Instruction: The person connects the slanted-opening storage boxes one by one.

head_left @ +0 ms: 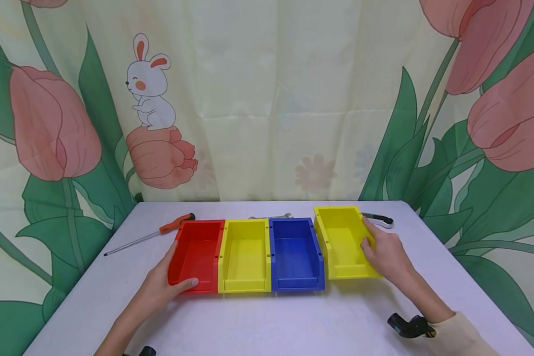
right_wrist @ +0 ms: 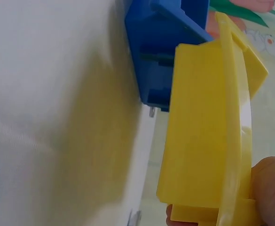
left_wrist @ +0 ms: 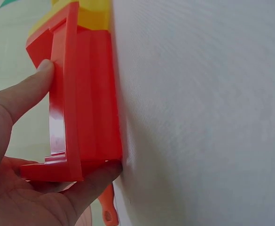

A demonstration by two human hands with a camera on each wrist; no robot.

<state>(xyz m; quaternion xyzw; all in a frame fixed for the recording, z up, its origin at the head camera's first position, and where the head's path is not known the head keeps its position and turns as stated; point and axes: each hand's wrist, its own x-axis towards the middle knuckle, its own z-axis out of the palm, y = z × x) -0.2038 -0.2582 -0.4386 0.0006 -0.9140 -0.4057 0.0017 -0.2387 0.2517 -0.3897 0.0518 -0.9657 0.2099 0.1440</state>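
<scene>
Side by side on the table stand a red bin (head_left: 195,257), a yellow bin (head_left: 245,253) and a blue bin (head_left: 295,259), their low fronts facing me. My left hand (head_left: 156,286) grips the red bin at its left side, thumb over the front edge. At the right end, my right hand (head_left: 390,253) holds a second yellow bin (head_left: 343,247) by its right wall, thumb inside. The right wrist view shows this yellow bin (right_wrist: 198,127) raised off the table, beside the blue bin (right_wrist: 151,61), a shadow under it. My right fingers are mostly hidden behind it.
An orange-handled screwdriver (head_left: 171,225) lies at the back left. Behind the blue bin is a metal wrench (head_left: 276,216), partly hidden. A black-and-silver tool (head_left: 380,220) lies behind my right hand. A printed curtain (head_left: 258,99) hangs at the white table's (head_left: 267,326) far edge.
</scene>
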